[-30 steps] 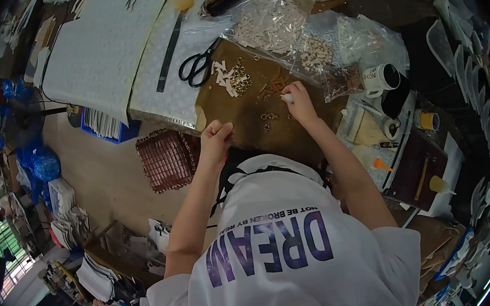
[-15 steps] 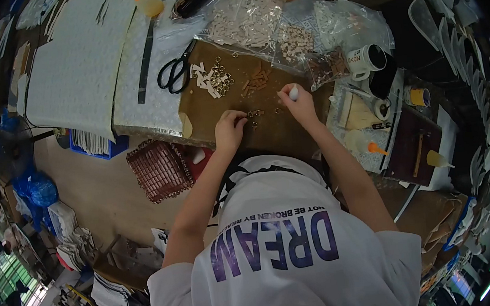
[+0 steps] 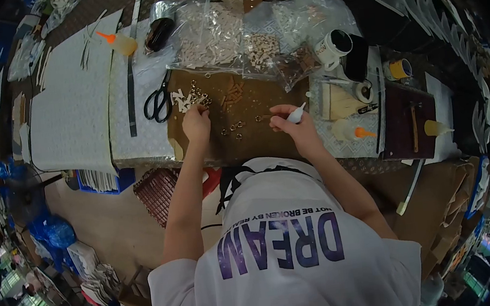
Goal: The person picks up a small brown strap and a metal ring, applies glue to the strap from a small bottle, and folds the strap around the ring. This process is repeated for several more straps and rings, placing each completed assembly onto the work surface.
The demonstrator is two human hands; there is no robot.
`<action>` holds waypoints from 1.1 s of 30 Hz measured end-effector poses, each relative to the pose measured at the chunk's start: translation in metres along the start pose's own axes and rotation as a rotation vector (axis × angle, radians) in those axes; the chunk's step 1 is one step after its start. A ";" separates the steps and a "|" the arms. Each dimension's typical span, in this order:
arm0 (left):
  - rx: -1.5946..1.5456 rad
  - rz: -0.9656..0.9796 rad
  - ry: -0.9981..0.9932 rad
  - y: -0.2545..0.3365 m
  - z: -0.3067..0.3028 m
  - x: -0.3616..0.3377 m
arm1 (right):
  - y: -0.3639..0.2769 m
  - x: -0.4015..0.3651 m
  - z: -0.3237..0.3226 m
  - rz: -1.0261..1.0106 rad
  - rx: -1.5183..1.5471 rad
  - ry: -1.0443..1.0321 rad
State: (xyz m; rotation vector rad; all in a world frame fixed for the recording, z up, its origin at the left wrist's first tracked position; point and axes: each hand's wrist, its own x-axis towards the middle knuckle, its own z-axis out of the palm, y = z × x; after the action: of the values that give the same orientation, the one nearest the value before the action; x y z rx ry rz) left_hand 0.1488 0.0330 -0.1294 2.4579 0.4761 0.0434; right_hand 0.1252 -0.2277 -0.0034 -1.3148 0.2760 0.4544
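Note:
My left hand [image 3: 196,125] is at the near edge of a pile of white strips [image 3: 180,100] and gold-coloured metal rings [image 3: 202,99]. Its fingers are bent together at the pile, and what they pinch, if anything, is hidden. My right hand [image 3: 295,127] is closed around a small white nozzle bottle [image 3: 297,114]. By its fingertips lies a metal ring [image 3: 258,119], with a small brown piece seemingly between ring and fingers. Several loose rings [image 3: 233,127] lie between my hands on the brown work board [image 3: 208,148]. Brown strips [image 3: 232,90] are heaped farther back.
Black scissors [image 3: 158,104] lie left of the board. Behind it are clear bags of small pieces [image 3: 209,40]. A white mug [image 3: 332,48], tape roll [image 3: 363,90] and orange-tipped bottle [image 3: 350,131] stand right. Another orange-tipped bottle [image 3: 120,43] lies back left, beside a metal ruler [image 3: 131,99].
My left hand has moved from the loose rings left and away from me to the pile. My right hand still holds the white bottle, now tilted differently. The camera view has shifted.

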 end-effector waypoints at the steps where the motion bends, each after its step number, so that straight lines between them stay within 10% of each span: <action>1: -0.045 -0.033 -0.019 0.005 -0.004 -0.001 | -0.003 -0.003 -0.001 0.014 0.000 0.008; 8: -1.195 -0.217 -0.453 0.114 -0.059 -0.053 | -0.033 -0.019 -0.004 -0.042 0.096 -0.044; 33: -1.120 -0.068 -0.596 0.197 -0.101 -0.102 | -0.059 -0.044 -0.022 -0.189 0.069 -0.247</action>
State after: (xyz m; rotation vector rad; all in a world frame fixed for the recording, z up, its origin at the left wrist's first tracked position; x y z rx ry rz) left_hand 0.1027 -0.0894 0.0764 1.2599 0.1703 -0.3478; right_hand 0.1159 -0.2673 0.0619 -1.1914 -0.0380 0.4376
